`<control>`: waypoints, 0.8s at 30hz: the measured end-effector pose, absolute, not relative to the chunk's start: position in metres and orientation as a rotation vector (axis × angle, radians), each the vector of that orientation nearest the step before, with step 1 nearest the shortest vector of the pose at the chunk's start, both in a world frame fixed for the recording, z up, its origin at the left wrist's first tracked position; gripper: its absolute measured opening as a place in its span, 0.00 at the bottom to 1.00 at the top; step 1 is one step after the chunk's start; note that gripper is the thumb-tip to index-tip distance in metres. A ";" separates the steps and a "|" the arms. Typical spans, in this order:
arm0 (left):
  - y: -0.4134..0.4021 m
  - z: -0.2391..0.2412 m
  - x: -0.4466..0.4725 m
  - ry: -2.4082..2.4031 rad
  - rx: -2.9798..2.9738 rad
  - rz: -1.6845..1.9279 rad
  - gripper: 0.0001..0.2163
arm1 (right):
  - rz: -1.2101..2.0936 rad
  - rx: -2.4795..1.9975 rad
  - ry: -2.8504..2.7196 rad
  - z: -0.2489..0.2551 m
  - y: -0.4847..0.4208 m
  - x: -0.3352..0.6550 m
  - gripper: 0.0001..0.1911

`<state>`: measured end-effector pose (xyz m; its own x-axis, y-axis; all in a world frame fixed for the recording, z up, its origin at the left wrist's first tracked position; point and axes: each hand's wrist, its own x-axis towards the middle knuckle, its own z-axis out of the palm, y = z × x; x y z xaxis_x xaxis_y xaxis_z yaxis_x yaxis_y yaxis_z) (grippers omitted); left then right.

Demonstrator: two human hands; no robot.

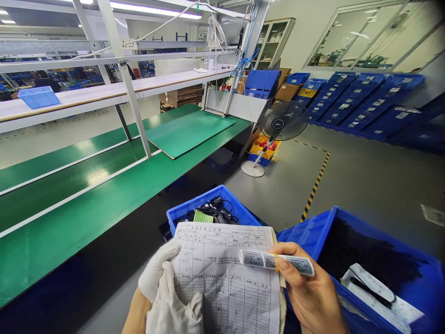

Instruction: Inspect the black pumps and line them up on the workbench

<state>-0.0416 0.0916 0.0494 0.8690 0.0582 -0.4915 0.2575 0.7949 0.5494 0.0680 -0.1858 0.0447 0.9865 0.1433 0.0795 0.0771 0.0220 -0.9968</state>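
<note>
The label roll point(255, 260) lies across the upper right part of a printed paper form point(198, 283), in front of the person and to the right of the middle between the hands. Its long axis runs crosswise, the right end dipping slightly, so that it points roughly from one hand toward the other. The right hand point(313, 297) is the nearer one — bare, and pinching the roll between thumb and fingers at about mid-length; whether it also grips the sheet's edge cannot be told. The left hand point(158, 273), in a white glove, holds the form by its left side, with a loose white glove point(174, 304) bunched against it; the roll's left end stays well apart from those fingers.

The roll is a slim, glossy tube, white with silvery-grey printed panels, and a thin yellowish band circles its middle. The form is thin and creased, ruled in a grid with some handwriting. Beyond it stands a smooth blue plastic bin point(243, 209) of tangled black cords point(222, 214); a larger blue bin point(316, 232) is at the right, and a green, softly shining tabletop point(104, 190) stretches away on the left.
</note>
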 end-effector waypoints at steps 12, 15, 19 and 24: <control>0.093 0.036 -0.041 0.488 0.630 -0.120 0.13 | 0.053 -1.567 -0.169 0.045 -0.188 0.066 0.18; 0.092 0.036 -0.041 0.448 0.661 -0.107 0.18 | 0.053 -1.577 -0.159 0.042 -0.190 0.068 0.19; 0.092 0.038 -0.041 0.389 0.915 -0.001 0.22 | 0.057 -1.596 -0.074 0.038 -0.191 0.069 0.22; 0.085 0.046 -0.043 0.195 1.039 -0.155 0.24 | 0.113 -1.597 0.104 0.041 -0.193 0.068 0.24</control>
